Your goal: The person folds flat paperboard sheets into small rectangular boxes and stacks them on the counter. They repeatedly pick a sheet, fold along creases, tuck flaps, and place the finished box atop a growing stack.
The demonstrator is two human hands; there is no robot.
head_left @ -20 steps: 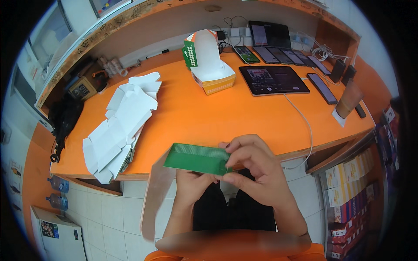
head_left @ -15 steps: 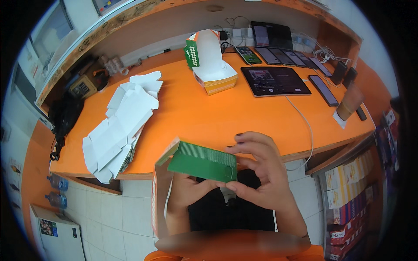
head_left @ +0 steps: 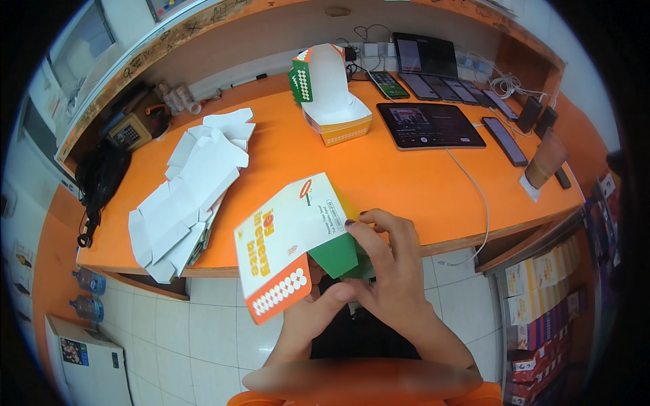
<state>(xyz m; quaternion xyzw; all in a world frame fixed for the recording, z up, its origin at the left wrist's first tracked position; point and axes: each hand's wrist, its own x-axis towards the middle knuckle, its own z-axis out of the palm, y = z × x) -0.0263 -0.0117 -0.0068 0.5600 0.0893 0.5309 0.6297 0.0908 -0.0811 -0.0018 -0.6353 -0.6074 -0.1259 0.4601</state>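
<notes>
A small cardboard food box [head_left: 288, 220] is up in front of me, past the counter's near edge. Its white printed lid faces up, with an orange side carrying white dots and a green side panel. From below, my left hand [head_left: 305, 323] grips it, most fingers hidden behind the cardboard. My right hand [head_left: 396, 274] closes on the box's right end, its fingers curled over the lid edge and its thumb low beside the green panel. Farther back stand nested open boxes [head_left: 338, 128], white inside with yellow and green outsides. To the left lies a pile of unfolded white cartons [head_left: 186, 196].
On the orange counter [head_left: 399, 179] sit a tablet [head_left: 430, 126], several phones [head_left: 504, 141] and a cup [head_left: 546, 161] toward the right. A white cable [head_left: 479, 196] hangs over the front edge. A black bag [head_left: 101, 176] lies at the far left.
The box has turned so its printed white lid now faces up instead of the green panel. My right hand has come in from spread fingers to grasp its right end.
</notes>
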